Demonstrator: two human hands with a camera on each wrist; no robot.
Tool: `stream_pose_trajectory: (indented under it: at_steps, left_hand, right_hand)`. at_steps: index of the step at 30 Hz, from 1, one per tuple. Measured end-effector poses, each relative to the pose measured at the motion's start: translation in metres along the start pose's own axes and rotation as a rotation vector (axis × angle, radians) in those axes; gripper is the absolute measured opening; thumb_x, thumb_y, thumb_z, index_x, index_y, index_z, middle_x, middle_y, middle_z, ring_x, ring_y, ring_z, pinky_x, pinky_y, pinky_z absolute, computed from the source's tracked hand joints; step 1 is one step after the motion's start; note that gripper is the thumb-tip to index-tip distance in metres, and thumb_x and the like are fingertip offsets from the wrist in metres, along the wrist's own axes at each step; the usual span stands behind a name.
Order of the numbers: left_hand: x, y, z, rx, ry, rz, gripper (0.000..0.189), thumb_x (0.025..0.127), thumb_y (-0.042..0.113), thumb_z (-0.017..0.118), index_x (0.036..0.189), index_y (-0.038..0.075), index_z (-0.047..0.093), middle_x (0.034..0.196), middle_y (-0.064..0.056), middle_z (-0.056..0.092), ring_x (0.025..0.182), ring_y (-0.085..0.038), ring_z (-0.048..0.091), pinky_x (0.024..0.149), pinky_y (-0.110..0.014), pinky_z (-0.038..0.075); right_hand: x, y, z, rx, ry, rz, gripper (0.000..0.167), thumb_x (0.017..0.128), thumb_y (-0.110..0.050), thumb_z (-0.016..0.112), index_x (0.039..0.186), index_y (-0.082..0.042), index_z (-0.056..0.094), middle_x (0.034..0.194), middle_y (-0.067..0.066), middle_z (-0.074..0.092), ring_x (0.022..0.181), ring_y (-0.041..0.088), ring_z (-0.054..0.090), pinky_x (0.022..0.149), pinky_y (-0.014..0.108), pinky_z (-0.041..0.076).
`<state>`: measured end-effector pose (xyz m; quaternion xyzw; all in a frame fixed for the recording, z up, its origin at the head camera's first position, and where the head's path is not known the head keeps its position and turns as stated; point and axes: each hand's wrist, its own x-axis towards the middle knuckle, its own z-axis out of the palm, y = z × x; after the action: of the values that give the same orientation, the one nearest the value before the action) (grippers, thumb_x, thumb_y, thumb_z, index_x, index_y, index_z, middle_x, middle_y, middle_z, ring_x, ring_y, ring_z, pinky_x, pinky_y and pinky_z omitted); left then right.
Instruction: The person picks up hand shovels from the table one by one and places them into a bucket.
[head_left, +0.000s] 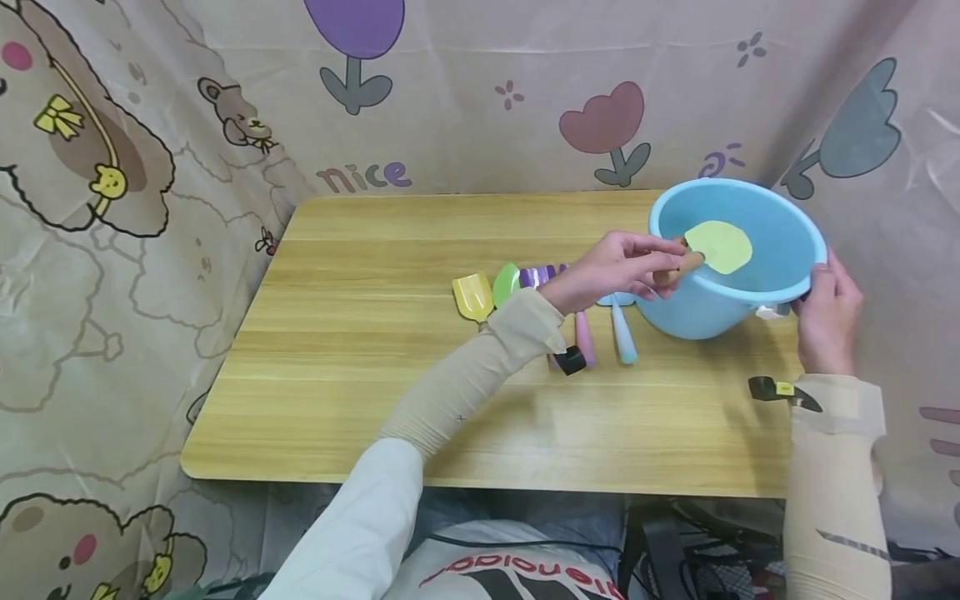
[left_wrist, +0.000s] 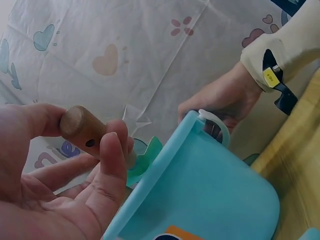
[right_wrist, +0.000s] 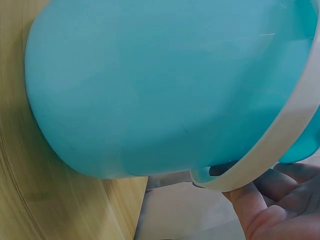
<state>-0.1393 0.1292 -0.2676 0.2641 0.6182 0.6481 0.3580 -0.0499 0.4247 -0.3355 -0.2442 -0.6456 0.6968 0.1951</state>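
My left hand (head_left: 618,267) pinches the wooden handle (left_wrist: 85,130) of a spatula with a light green blade (head_left: 720,246). The blade overlaps the mouth of a light blue bucket (head_left: 693,312) in the head view. In the left wrist view, part of the blade is hidden behind the bucket's rim. At the bucket's right side, my right hand (head_left: 831,317) grips the rim beside the white carrying handle (right_wrist: 270,150). The bucket stands on the wooden table (head_left: 360,333), near its right end.
Just left of the bucket lie a yellow shovel (head_left: 473,296), a green tool head (head_left: 506,283), a purple tool head (head_left: 536,276), a pink handle (head_left: 584,337) and a blue-handled tool (head_left: 623,333). My left forearm partly covers them. A printed curtain (head_left: 465,142) hangs behind the table.
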Motion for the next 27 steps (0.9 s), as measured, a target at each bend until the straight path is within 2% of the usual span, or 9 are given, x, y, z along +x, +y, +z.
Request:
stream_pose_trajectory:
  at_steps: [5, 11, 15, 18, 21, 27]
  left_hand:
    - [0.004, -0.001, 0.001, 0.046, -0.010, 0.010, 0.032, 0.103, 0.020, 0.065, 0.134, 0.012, 0.069, 0.105, -0.010, 0.074, 0.091, -0.026, 0.075, 0.080, -0.032, 0.062]
    - [0.009, -0.001, 0.003, 0.088, -0.031, 0.009, 0.030, 0.106, 0.021, 0.060, 0.131, 0.011, 0.071, 0.105, -0.007, 0.071, 0.086, -0.021, 0.073, 0.068, -0.023, 0.054]
    - [0.012, -0.001, 0.004, 0.087, -0.025, -0.008, 0.029, 0.107, 0.025, 0.058, 0.129, 0.011, 0.072, 0.112, -0.003, 0.071, 0.086, -0.020, 0.073, 0.066, -0.021, 0.052]
    - [0.013, 0.001, 0.005, 0.100, -0.018, -0.006, 0.029, 0.107, 0.028, 0.059, 0.128, 0.013, 0.072, 0.107, -0.002, 0.069, 0.089, -0.023, 0.073, 0.067, -0.023, 0.053]
    - [0.015, 0.002, 0.005, 0.161, -0.021, 0.005, 0.031, 0.104, 0.030, 0.063, 0.131, 0.015, 0.070, 0.102, -0.007, 0.071, 0.094, -0.025, 0.073, 0.071, -0.027, 0.057]
    - [0.021, 0.003, 0.006, 0.340, -0.044, 0.078, 0.042, 0.101, 0.027, 0.068, 0.139, 0.012, 0.063, 0.109, -0.011, 0.072, 0.092, -0.023, 0.069, 0.074, -0.031, 0.058]
  right_hand:
    - [0.001, 0.000, -0.001, -0.010, -0.001, 0.007, 0.043, 0.111, -0.031, 0.040, 0.153, -0.034, 0.047, 0.165, -0.004, 0.042, 0.135, 0.008, 0.054, 0.085, 0.005, 0.053]
    - [0.001, 0.000, 0.000, -0.023, 0.008, -0.001, 0.044, 0.111, -0.032, 0.040, 0.154, -0.033, 0.046, 0.165, -0.004, 0.042, 0.138, 0.009, 0.053, 0.088, 0.005, 0.052]
    - [0.001, -0.001, 0.000, -0.041, 0.010, 0.000, 0.044, 0.111, -0.033, 0.039, 0.154, -0.034, 0.045, 0.165, -0.005, 0.042, 0.137, 0.009, 0.053, 0.089, 0.006, 0.052]
    - [0.001, -0.001, -0.001, -0.051, 0.002, 0.002, 0.043, 0.111, -0.034, 0.039, 0.154, -0.036, 0.045, 0.165, -0.007, 0.041, 0.141, 0.008, 0.051, 0.093, 0.006, 0.051]
    - [0.001, 0.000, -0.002, -0.047, -0.003, -0.004, 0.043, 0.111, -0.035, 0.040, 0.153, -0.036, 0.046, 0.165, -0.007, 0.041, 0.142, 0.008, 0.050, 0.095, 0.007, 0.051]
    - [0.002, 0.001, -0.002, -0.041, -0.001, -0.017, 0.043, 0.111, -0.034, 0.039, 0.153, -0.035, 0.046, 0.164, -0.005, 0.043, 0.140, 0.008, 0.051, 0.099, 0.009, 0.050]
